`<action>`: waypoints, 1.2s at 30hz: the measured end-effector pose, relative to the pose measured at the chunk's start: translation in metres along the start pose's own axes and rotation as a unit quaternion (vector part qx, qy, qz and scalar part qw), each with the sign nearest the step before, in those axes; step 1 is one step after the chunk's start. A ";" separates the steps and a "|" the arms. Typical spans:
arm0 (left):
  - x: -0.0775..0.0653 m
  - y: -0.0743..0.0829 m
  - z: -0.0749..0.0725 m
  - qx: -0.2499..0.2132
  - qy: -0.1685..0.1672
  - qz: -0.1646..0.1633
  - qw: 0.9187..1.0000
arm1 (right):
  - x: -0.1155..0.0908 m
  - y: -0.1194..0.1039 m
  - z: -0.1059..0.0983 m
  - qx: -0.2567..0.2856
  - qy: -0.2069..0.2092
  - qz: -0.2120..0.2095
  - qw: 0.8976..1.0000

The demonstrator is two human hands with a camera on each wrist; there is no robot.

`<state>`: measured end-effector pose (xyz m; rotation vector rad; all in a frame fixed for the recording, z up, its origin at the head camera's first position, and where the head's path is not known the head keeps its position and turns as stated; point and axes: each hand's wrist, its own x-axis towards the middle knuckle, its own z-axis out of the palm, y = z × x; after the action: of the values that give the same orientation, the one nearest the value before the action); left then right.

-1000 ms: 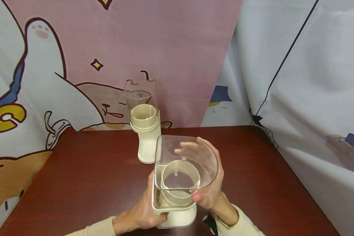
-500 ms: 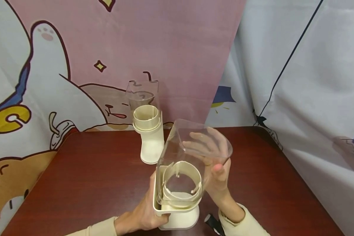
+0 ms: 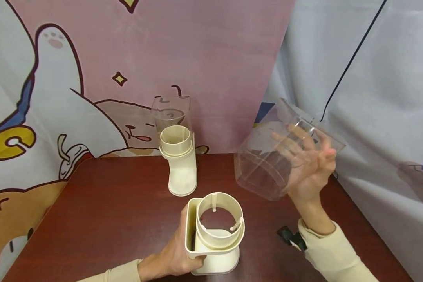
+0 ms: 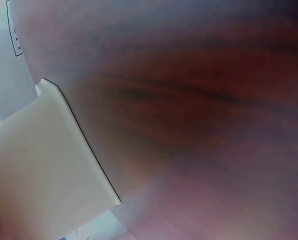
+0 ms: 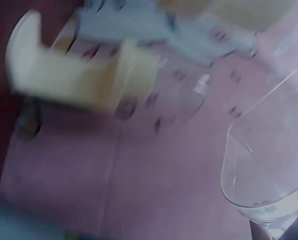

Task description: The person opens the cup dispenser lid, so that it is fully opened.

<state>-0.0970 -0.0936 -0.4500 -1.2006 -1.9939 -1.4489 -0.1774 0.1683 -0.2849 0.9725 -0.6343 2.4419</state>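
My left hand (image 3: 174, 256) grips the left side of a cream plastic base (image 3: 218, 250) with an open ring collar (image 3: 219, 219) on top, standing on the dark red table (image 3: 109, 203) near its front edge. My right hand (image 3: 310, 172) holds a clear plastic container (image 3: 259, 168) tilted in the air, up and to the right of the base, with fingers spread along its wall. In the right wrist view the clear container (image 5: 269, 165) fills the lower right. The left wrist view shows only the cream base (image 4: 38, 170) and blurred table (image 4: 199, 125).
A second cream base (image 3: 179, 168) with its clear container (image 3: 170, 111) fitted on top stands at the table's back, blurred as the second unit (image 5: 78, 75) in the right wrist view. Printed cloth backdrops (image 3: 197, 47) hang behind and to the right.
The right hand has lifted the clear container off the cream base and carried it up and to the right, tilting it. The left hand has stayed on the base.
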 end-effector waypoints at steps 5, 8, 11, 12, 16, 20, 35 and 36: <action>0.001 0.000 0.000 0.002 0.000 0.006 1.000 | 0.029 -0.017 -0.029 -0.148 0.094 -0.065 0.982; 0.002 -0.001 -0.001 0.001 -0.002 0.006 1.000 | 0.047 -0.027 -0.047 -0.238 0.141 -0.089 0.957; 0.003 -0.002 -0.002 -0.003 -0.004 0.001 1.000 | 0.064 -0.036 -0.064 -0.309 0.164 -0.098 0.932; 0.003 -0.003 -0.002 -0.004 -0.004 -0.001 1.000 | 0.069 -0.039 -0.070 -0.326 0.168 -0.100 0.925; 0.002 -0.003 -0.004 -0.007 -0.005 -0.008 1.000 | 0.086 -0.043 -0.096 -0.380 0.182 -0.098 0.902; 0.001 -0.001 -0.004 -0.007 -0.008 -0.016 1.000 | 0.094 -0.043 -0.123 -0.422 0.201 -0.103 0.878; 0.000 -0.002 -0.002 -0.013 -0.012 -0.021 1.000 | 0.075 -0.039 -0.194 -0.689 0.271 -0.011 0.672; 0.000 -0.002 -0.002 -0.014 -0.012 -0.020 1.000 | 0.072 -0.038 -0.199 -0.701 0.268 -0.005 0.661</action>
<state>-0.0992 -0.0955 -0.4499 -1.2003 -2.0308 -1.4932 -0.3077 0.3253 -0.3533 -0.3834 -1.7499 1.2717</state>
